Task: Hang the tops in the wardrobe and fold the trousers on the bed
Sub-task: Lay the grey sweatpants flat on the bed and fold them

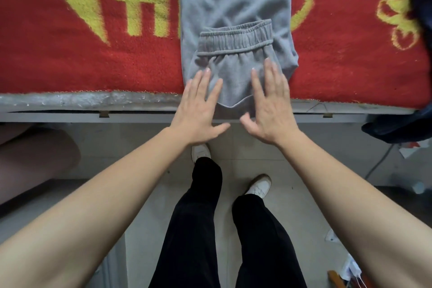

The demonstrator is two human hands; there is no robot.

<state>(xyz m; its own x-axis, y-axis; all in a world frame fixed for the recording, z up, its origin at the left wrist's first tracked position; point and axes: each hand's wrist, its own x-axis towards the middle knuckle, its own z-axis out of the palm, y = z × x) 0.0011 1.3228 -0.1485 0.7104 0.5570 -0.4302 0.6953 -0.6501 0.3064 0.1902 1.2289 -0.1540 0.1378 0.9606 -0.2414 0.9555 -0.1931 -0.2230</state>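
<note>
Grey sweat trousers (233, 0) lie lengthwise on the bed, over a red blanket (81, 61) with yellow patterns. Their elastic waistband (236, 36) end is folded back onto the legs, near the bed's front edge. My left hand (198, 110) lies flat with straight, spread fingers on the left side of the folded part. Flat and spread in the same way, my right hand (268, 105) rests on its right side. Neither hand grips the cloth.
A dark blue garment (420, 7) lies at the bed's right end and hangs over the edge. The grey bed frame (70, 110) runs across in front of me. Below are a tiled floor, my legs in black trousers and white shoes, and clutter at the right.
</note>
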